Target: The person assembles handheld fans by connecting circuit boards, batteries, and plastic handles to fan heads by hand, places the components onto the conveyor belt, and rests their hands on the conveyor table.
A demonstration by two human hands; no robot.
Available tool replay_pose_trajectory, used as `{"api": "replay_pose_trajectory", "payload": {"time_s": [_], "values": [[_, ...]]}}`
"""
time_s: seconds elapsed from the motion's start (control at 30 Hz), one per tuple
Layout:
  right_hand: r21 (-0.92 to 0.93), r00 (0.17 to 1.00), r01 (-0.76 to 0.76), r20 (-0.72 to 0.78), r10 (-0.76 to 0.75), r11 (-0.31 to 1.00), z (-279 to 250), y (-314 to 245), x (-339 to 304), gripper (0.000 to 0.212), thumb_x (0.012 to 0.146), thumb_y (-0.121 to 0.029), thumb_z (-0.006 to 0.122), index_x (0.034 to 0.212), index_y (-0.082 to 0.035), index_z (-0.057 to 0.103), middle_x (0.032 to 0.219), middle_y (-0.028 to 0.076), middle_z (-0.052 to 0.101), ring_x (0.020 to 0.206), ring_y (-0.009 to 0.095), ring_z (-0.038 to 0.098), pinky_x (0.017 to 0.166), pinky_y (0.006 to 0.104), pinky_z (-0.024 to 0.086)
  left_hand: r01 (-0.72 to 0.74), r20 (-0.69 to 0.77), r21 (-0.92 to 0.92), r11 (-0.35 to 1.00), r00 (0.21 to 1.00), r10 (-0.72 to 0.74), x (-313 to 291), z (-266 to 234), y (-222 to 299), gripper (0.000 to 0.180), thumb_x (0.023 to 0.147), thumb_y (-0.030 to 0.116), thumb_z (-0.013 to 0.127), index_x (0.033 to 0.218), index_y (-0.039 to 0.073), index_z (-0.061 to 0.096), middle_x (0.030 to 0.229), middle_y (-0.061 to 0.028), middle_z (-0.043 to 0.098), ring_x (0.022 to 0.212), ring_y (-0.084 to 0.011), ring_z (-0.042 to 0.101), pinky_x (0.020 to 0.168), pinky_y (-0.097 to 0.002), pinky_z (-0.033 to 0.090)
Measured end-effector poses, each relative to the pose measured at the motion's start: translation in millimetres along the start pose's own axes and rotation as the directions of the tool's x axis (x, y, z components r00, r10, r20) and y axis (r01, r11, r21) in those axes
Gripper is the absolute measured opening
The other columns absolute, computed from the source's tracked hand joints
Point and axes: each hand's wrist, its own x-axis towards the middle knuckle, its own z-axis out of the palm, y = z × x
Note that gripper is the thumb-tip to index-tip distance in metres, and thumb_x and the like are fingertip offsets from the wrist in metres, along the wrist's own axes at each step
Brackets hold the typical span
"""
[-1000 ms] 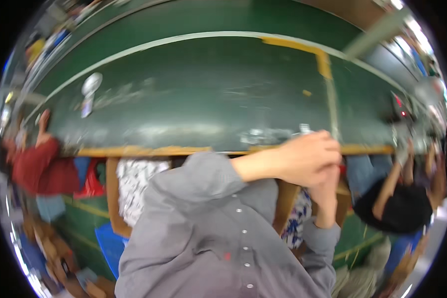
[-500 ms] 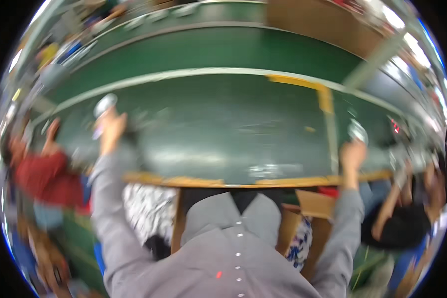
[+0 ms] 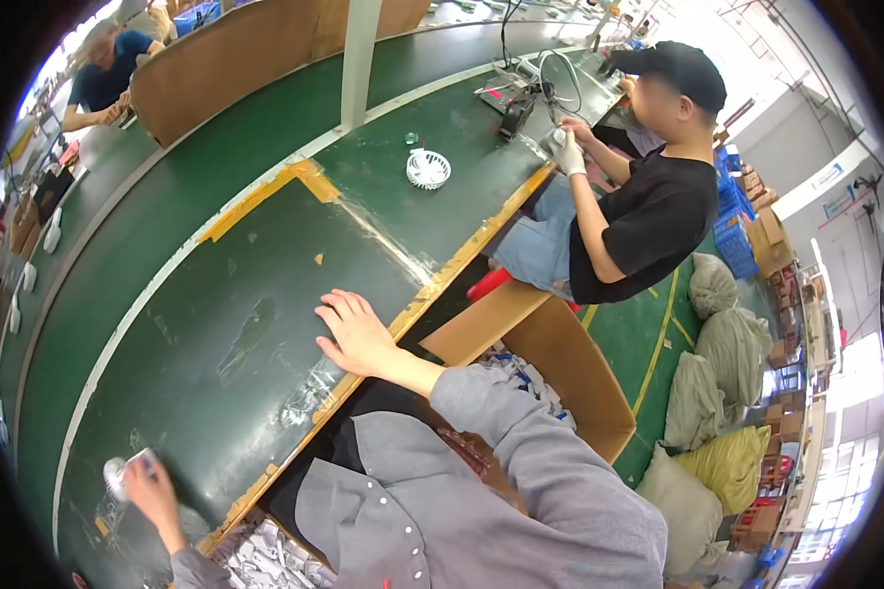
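My left hand (image 3: 154,499) is closed round a small white handheld fan (image 3: 116,478) at the lower left, low over the dark green tabletop (image 3: 196,393). The fan's round head shows beyond my fingers; part of its body is hidden by them. Further right, my right hand (image 3: 357,332) is empty, palm down with its fingers spread, over the bench near its worn yellow front edge. Another white fan (image 3: 428,170), with a round slatted head, lies on the bench beyond my right hand, toward a co-worker.
A co-worker in a black cap and shirt (image 3: 658,211) sits at the right, handling a small part beside a bench device (image 3: 516,103). Cardboard boxes of white parts, one here (image 3: 584,378), stand below the bench edge. A white post (image 3: 360,64) and brown board (image 3: 236,74) rise behind.
My view has swung to the right. My right hand has let go of the fan, which now lies on the bench, and has drawn back. My left hand still holds its fan.
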Motion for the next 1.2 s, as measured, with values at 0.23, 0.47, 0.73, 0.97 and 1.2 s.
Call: {"api": "replay_pose_trajectory", "payload": {"time_s": [0.23, 0.47, 0.73, 0.97, 1.2], "values": [[0.033, 0.999, 0.039, -0.017, -0.039, 0.999, -1, -2, -2, 0.051, 0.085, -0.03, 0.063, 0.124, 0.0, 0.051, 0.127, 0.018, 0.049, 0.129, 0.036, 0.042, 0.112, 0.0502, 0.03, -0.438, 0.031, -0.184, 0.88, 0.892, 0.45, 57, -23, 183, 0.059, 0.071, 0.009, 0.06, 0.129, 0.006, 0.053, 0.132, -0.0148, 0.051, 0.128, -0.0359, 0.043, 0.11, -0.0499, 0.03], [0.079, 0.996, 0.076, -0.062, -0.071, 0.994, -7, -22, 1, 0.065, 0.08, -0.028, 0.067, 0.135, -0.001, 0.045, 0.143, 0.018, 0.042, 0.137, 0.035, 0.036, 0.116, 0.0501, 0.025, -0.496, 0.184, -0.254, 0.83, 0.818, 0.545, 62, -18, 271, 0.047, 0.073, 0.023, 0.069, 0.117, 0.01, 0.059, 0.105, -0.0091, 0.061, 0.102, -0.0288, 0.055, 0.085, -0.0436, 0.042], [0.384, 0.998, 0.055, 0.013, -0.065, 0.922, -25, -21, 3, 0.034, 0.072, -0.018, 0.063, 0.103, -0.004, 0.064, 0.098, 0.016, 0.066, 0.097, 0.037, 0.061, 0.086, 0.0478, 0.048, -0.246, 0.222, -0.743, 0.622, 0.787, 0.576, 68, -42, 314, 0.04, 0.077, 0.022, 0.064, 0.115, 0.009, 0.064, 0.11, -0.0144, 0.066, 0.105, -0.035, 0.06, 0.092, -0.0426, 0.048], [0.174, 0.974, 0.205, 0.061, -0.218, 0.963, -103, -34, -16, 0.016, 0.081, -0.02, 0.058, 0.073, -0.006, 0.06, 0.06, 0.011, 0.06, 0.056, 0.032, 0.061, 0.054, 0.0426, 0.048, 0.098, 0.479, -0.855, 0.51, 0.53, 0.7, 56, -99, 333, 0.037, 0.08, 0.021, 0.067, 0.113, 0.004, 0.063, 0.093, -0.0134, 0.066, 0.082, -0.0257, 0.066, 0.074, -0.0352, 0.051], [0.729, 0.739, -0.621, 0.667, -0.094, 0.289, -139, -37, -43, 0.041, 0.092, -0.031, 0.045, 0.069, 0.001, 0.057, 0.059, 0.012, 0.063, 0.051, 0.02, 0.062, 0.048, 0.0304, 0.045, 0.045, 0.31, -0.946, 0.322, 0.431, 0.848, 42, -101, 331, 0.04, 0.074, 0.017, 0.068, 0.11, 0.0, 0.065, 0.093, -0.0117, 0.066, 0.087, -0.0263, 0.065, 0.08, -0.0351, 0.051]]}}
